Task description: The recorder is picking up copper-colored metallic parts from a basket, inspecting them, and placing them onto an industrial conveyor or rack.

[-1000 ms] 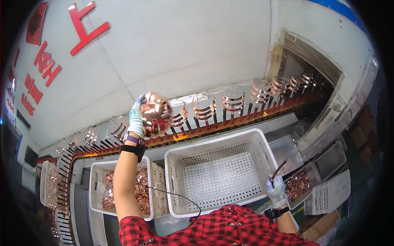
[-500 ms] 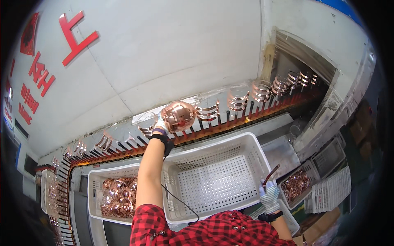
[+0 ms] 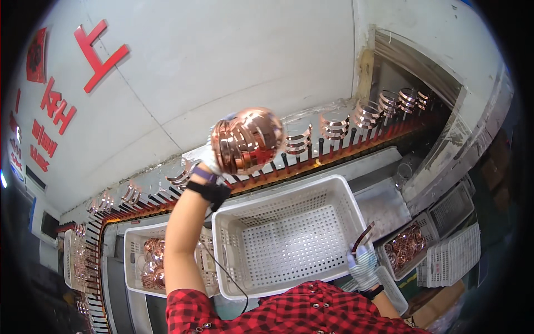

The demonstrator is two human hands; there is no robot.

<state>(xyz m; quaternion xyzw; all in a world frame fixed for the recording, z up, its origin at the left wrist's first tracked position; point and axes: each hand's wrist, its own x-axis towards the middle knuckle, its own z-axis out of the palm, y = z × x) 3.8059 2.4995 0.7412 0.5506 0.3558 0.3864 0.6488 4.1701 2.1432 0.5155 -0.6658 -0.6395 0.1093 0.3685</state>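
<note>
My left hand (image 3: 207, 158), in a striped glove, reaches forward past the middle crate and is closed on a bundle of shiny copper-coloured curved metal bands (image 3: 249, 140). The nested bands form a rounded, mirror-like shape that hides most of my fingers. At the lower right, my right hand (image 3: 365, 267), also gloved, grips a thin curved copper-coloured strip (image 3: 362, 237), which points upward beside the corner of the white perforated crate (image 3: 289, 284). Behind the bundle, similar bands (image 3: 335, 128) sit in stacked tiers along a line of dark upright pegs (image 3: 321, 149).
A second white crate (image 3: 133, 261) at the left holds rounded copper pieces (image 3: 153, 267). To the right stand a crate of copper scraps (image 3: 403, 250) and stacked white baskets (image 3: 453, 256). The pegged line runs below a pale wall (image 3: 233, 50). A black cord (image 3: 225, 273) crosses the middle crate's left end.
My left hand has lifted the copper bundle higher, and it looks larger. The banded pieces on the pegged line have shifted right. My right hand keeps its strip by the crate corner.
</note>
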